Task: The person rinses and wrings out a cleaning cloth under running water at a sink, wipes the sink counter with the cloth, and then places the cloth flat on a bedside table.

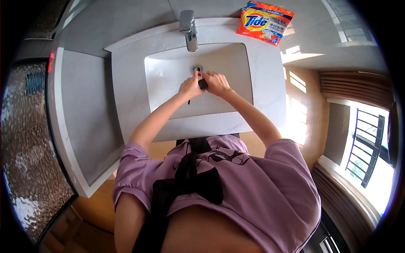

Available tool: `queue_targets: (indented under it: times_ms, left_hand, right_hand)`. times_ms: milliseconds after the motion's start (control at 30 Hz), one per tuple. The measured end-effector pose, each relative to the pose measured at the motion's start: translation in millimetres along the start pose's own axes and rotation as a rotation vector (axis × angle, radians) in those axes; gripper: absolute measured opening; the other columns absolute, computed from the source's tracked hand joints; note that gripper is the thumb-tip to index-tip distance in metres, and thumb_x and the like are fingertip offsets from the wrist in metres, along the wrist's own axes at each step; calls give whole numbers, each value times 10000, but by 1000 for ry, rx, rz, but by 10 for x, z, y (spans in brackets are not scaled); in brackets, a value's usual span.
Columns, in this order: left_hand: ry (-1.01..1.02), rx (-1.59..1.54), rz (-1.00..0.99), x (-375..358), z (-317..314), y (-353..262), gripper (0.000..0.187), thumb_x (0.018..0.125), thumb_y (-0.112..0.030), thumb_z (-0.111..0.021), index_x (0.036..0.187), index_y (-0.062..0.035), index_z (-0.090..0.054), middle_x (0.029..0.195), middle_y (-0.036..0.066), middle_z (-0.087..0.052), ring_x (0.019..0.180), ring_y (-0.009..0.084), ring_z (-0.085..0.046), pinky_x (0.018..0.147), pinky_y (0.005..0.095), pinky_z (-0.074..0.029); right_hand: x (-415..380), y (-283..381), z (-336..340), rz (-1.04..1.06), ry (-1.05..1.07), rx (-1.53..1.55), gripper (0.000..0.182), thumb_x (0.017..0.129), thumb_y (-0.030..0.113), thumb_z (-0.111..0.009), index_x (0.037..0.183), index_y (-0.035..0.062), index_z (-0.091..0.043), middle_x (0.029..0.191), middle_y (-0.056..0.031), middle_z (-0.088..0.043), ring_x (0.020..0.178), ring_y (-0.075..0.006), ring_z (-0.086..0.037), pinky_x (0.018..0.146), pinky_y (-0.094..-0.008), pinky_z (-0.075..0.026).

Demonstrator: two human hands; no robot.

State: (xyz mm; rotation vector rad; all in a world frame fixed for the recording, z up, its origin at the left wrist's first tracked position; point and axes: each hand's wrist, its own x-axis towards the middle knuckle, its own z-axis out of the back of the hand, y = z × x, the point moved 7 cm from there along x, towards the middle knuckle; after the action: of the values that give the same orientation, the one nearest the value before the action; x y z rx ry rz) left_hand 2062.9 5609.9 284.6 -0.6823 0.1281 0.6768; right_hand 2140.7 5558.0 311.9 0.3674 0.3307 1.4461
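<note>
At upper centre of the frame, the person's left hand (190, 87) and right hand (216, 83) share a narrow grip on a dark item (203, 84) over the sink (230, 59), probably so drips fall inside

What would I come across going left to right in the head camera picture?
Textured glass panel, faucet, right hand, orange Tide bag, bright window with bars. The left hand is left out because its span overlaps the faucet's.
</note>
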Motion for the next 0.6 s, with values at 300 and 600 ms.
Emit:
queue_targets:
  times_ms: [300,600]
  left_hand:
    - [233,-1122,176,-312,594,3,366,797,-136,-618,1136,-61,-502,1115,58,-521,990,147,-532,804,292,-473]
    - [11,-1084,193,-572,980,-23,235,796,-228,-642,938,-53,-577,908,38,-603,847,119,-586,775,288,-482]
  right_hand:
    - [99,67,230,-56,-54,644,507,620,108,-694,1092,114,-510,1097,-79,-473,1001,-259,-505,719,-327,-494]
    - [-88,357,361,-176,-122,1126,432,708,151,-664,1124,111,-555,1198,-81,-437,1130,-228,-428,945,-362,-341]
